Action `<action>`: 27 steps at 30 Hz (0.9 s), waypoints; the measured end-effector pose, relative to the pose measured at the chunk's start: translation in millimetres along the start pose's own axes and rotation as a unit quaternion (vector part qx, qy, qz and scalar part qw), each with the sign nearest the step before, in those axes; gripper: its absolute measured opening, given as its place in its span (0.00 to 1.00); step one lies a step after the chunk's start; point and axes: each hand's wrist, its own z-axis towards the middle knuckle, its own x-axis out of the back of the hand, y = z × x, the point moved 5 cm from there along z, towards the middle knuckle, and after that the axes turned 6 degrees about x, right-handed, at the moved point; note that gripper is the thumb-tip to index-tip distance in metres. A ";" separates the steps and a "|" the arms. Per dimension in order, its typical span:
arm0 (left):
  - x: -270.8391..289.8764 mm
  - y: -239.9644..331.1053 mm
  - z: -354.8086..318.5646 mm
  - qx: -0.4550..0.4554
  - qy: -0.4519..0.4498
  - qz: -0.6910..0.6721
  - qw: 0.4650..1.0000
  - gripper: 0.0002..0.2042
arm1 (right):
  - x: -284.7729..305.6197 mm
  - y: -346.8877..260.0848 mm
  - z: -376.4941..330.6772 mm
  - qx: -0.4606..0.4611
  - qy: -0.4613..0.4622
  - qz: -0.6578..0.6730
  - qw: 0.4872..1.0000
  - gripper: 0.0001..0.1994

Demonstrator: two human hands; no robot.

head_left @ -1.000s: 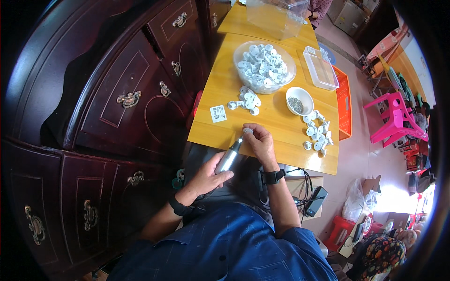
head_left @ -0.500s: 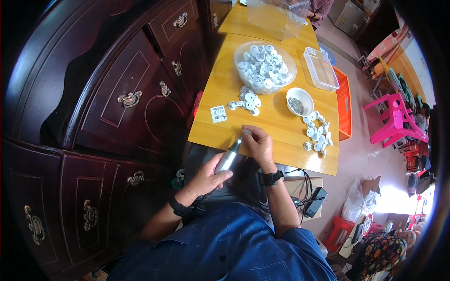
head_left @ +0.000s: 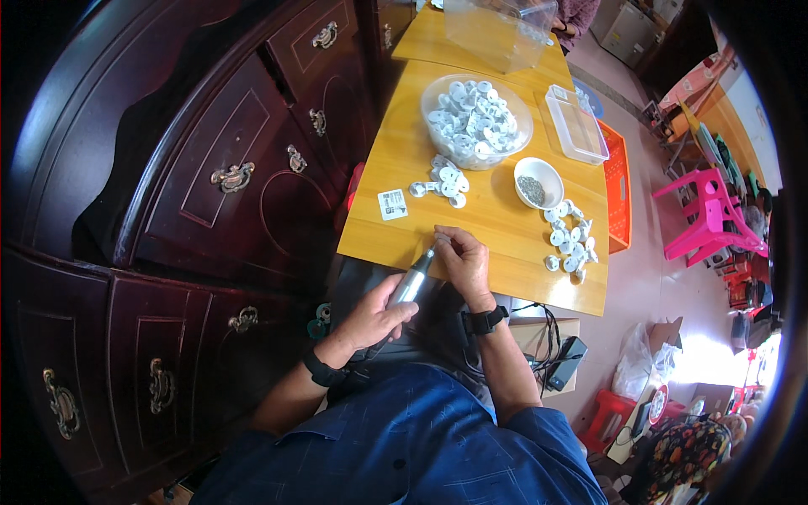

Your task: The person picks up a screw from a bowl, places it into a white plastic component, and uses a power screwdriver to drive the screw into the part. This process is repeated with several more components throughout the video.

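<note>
The left hand wraps its fingers around a silver tool at the near edge of the table. Over that edge, the right hand pinches a small pale piece at the tool's tip. White parts lie near the right edge.

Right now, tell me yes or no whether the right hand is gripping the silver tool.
No, the silver tool is in the left hand; the right hand is near its tip.

White label on table, print unreadable
</note>
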 end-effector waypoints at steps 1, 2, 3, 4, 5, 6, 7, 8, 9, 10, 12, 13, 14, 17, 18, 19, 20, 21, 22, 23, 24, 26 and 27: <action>-0.1 -0.3 0.4 0.000 -0.001 0.000 1.000 0.24 | 0.2 -0.2 -0.1 -0.001 0.000 0.000 1.000 0.10; -0.1 -1.0 0.9 0.000 -0.003 -0.002 1.000 0.24 | 0.5 -0.3 -0.3 -0.002 -0.001 0.000 1.000 0.10; -0.1 -1.3 1.2 0.001 -0.004 -0.004 1.000 0.24 | 0.8 0.4 -0.1 -0.002 0.000 0.000 1.000 0.10; -0.2 -1.1 1.3 0.001 -0.004 -0.003 1.000 0.24 | 0.9 1.2 0.1 -0.001 -0.004 -0.009 1.000 0.10; -0.5 -1.0 1.3 0.002 -0.006 -0.011 1.000 0.24 | 1.0 1.8 0.1 0.000 -0.007 -0.018 1.000 0.10; -0.5 -0.8 1.4 0.003 -0.008 -0.018 1.000 0.24 | 0.8 1.7 0.2 0.001 -0.007 -0.017 1.000 0.10; -0.3 -1.5 1.9 0.002 -0.008 -0.018 1.000 0.24 | 0.5 1.7 0.0 -0.001 -0.005 -0.008 1.000 0.10; -0.2 -3.5 2.8 0.006 -0.011 -0.029 0.999 0.24 | 0.3 1.6 -0.1 -0.002 -0.004 0.001 1.000 0.10; 0.0 -4.9 3.6 0.010 -0.013 -0.041 0.999 0.24 | 0.2 0.8 0.2 -0.001 -0.004 0.001 1.000 0.10; 0.3 -5.3 4.3 0.010 -0.013 -0.040 0.999 0.24 | 0.1 0.7 0.3 -0.009 -0.005 0.004 1.000 0.10; 0.0 -6.4 5.5 0.016 -0.024 -0.067 0.997 0.24 | 0.5 -2.0 0.4 -0.017 -0.006 0.007 1.000 0.10; 0.0 -5.5 5.2 0.016 -0.024 -0.067 0.997 0.24 | 1.3 -4.9 0.3 -0.025 -0.005 0.009 1.000 0.10; -0.4 -4.4 4.3 0.021 -0.027 -0.073 0.997 0.24 | 1.7 -6.1 0.0 -0.033 -0.004 0.010 0.999 0.10; -1.7 -4.1 5.6 0.017 -0.031 -0.075 0.997 0.24 | 2.8 0.8 -1.7 -0.048 0.016 0.068 0.996 0.09; -2.0 -4.5 6.1 0.008 -0.031 -0.073 0.997 0.25 | 5.0 1.5 -0.9 -0.048 0.017 0.067 0.996 0.09; -2.1 -4.4 5.6 0.007 -0.032 -0.072 0.997 0.25 | 7.9 5.2 -0.1 -0.076 0.010 0.088 0.993 0.09; -1.7 -4.2 4.5 0.009 -0.032 -0.065 0.997 0.25 | 11.8 8.8 0.9 -0.104 0.004 0.108 0.989 0.08; -0.7 -5.3 3.0 0.011 -0.030 -0.059 0.998 0.25 | 18.3 9.7 2.6 -0.104 0.004 0.108 0.989 0.08; -0.1 -7.0 1.7 0.010 -0.030 -0.059 0.998 0.25 | 30.0 2.6 6.8 -0.023 0.005 -0.003 1.000 0.07; 1.4 -9.2 0.5 0.011 -0.023 -0.057 0.998 0.25 | 40.5 -5.3 9.7 0.059 0.007 -0.115 0.992 0.06; 1.6 -10.5 -0.5 0.012 -0.018 -0.054 0.998 0.25 | 52.3 -6.5 10.9 0.059 0.008 -0.117 0.991 0.06; 2.7 -11.8 -1.6 0.013 -0.015 -0.060 0.998 0.25 | 75.5 -13.5 13.2 0.092 0.012 -0.294 0.951 0.05; 2.8 -11.8 -1.4 0.014 -0.011 -0.066 0.998 0.25 | 89.0 -14.9 14.3 0.093 0.014 -0.297 0.950 0.05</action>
